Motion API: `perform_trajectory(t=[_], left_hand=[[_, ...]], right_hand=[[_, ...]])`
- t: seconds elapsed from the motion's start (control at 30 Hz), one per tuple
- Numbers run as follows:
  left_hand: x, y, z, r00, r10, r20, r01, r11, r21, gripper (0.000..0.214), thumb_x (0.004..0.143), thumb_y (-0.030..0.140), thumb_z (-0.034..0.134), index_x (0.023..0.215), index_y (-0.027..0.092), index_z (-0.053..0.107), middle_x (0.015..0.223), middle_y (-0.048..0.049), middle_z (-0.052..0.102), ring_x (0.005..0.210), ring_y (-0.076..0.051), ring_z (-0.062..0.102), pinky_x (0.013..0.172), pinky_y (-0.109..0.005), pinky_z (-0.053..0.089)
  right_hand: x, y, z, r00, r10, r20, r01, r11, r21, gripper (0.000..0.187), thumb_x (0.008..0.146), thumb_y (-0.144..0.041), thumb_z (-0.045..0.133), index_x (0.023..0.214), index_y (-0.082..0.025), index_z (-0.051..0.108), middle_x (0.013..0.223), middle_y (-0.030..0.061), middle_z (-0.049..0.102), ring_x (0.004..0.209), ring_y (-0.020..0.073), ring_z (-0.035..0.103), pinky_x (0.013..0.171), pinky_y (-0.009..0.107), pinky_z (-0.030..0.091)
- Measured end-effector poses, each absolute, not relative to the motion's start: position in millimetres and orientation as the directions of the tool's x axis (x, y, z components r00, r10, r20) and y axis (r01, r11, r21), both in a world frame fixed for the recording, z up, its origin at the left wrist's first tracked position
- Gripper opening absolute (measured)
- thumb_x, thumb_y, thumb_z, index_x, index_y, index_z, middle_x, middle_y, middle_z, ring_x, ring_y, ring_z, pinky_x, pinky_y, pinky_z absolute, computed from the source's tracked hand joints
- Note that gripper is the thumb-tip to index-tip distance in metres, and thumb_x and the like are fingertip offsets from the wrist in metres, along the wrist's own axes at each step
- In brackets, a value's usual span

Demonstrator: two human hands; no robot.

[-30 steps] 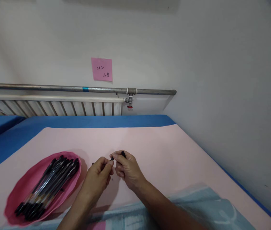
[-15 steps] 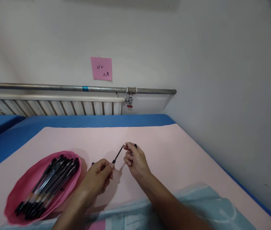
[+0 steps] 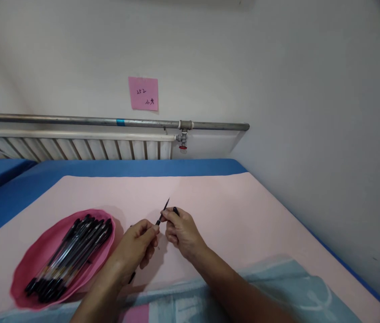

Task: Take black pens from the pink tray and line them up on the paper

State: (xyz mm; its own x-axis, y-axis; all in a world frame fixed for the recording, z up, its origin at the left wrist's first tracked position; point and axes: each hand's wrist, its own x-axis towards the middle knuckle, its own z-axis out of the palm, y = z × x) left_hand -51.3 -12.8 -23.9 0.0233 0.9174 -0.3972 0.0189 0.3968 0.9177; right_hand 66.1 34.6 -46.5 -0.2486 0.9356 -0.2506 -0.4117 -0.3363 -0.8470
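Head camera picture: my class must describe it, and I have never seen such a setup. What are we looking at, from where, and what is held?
No machine here: a person's two bare hands, filmed by one camera worn on the head, looking forward and down. The left hand and right hand together pinch a thin black rod, perhaps a pen refill, above a pink sheet. Left of them a pink tray holds black pens. Behind are a blue cover, a radiator and a pink note on the wall.

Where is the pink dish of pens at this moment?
In the head view, the pink dish of black pens sits low on the left of the pink sheet, just left of the left hand.
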Motion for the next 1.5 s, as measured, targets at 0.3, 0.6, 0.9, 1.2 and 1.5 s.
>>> perform_trajectory(t=[0.3,0.6,0.9,1.2,1.5], left_hand=[[-54,-15,-21,0.116,0.926,-0.359,0.136,0.344,0.929,0.028,0.069,0.041,0.057,0.059,0.016,0.05,0.048,0.0072,0.045,0.044,-0.006,0.039,0.043,-0.018,0.032],[-80,-3,-38,-0.148,0.958,-0.246,0.5,0.287,0.817,0.031,0.072,0.047,0.048,0.061,0.018,0.051,0.045,0.0089,0.033,0.042,-0.008,0.034,0.042,-0.02,0.024],[-76,7,-40,-0.216,0.957,-0.192,0.77,0.288,0.569,0.028,0.073,0.042,0.046,0.065,0.018,0.06,0.048,0.0015,0.054,0.05,-0.015,0.05,0.05,-0.024,0.03],[-82,9,-41,-0.228,0.96,-0.165,0.908,0.271,0.321,0.034,0.079,0.034,0.039,0.084,0.015,0.066,0.083,-0.0135,0.07,0.076,-0.023,0.062,0.06,-0.027,0.036],[-91,-2,-23,-0.193,0.956,-0.22,0.956,0.234,0.179,0.034,0.082,0.022,0.032,0.09,0.014,0.064,0.08,-0.0134,0.071,0.07,-0.021,0.065,0.06,-0.026,0.04]], right_hand=[[74,49,-41,-0.096,0.979,-0.182,-0.481,-0.206,-0.852,0.014,0.063,-0.024,0.055,0.06,-0.018,0.043,0.042,-0.0099,0.033,0.032,0.0022,0.022,0.029,0.015,0.014],[83,55,-44,-0.12,0.956,-0.266,-0.218,-0.287,-0.933,0.01,0.065,-0.02,0.05,0.059,-0.019,0.042,0.041,-0.0094,0.032,0.032,0.0035,0.024,0.031,0.016,0.016],[55,37,-68,-0.255,0.955,-0.152,0.485,-0.01,-0.875,0.014,0.07,-0.023,0.049,0.057,-0.017,0.048,0.051,-0.003,0.047,0.05,0.0091,0.043,0.045,0.021,0.028],[45,31,-82,-0.306,0.941,-0.146,0.665,0.102,-0.74,0.017,0.075,-0.033,0.051,0.069,-0.019,0.058,0.066,0.0002,0.059,0.059,0.0116,0.05,0.051,0.021,0.031],[49,27,-81,-0.366,0.923,-0.119,0.637,0.155,-0.755,0.011,0.077,-0.027,0.053,0.075,-0.02,0.06,0.068,0.0015,0.061,0.059,0.0126,0.05,0.052,0.022,0.03]])
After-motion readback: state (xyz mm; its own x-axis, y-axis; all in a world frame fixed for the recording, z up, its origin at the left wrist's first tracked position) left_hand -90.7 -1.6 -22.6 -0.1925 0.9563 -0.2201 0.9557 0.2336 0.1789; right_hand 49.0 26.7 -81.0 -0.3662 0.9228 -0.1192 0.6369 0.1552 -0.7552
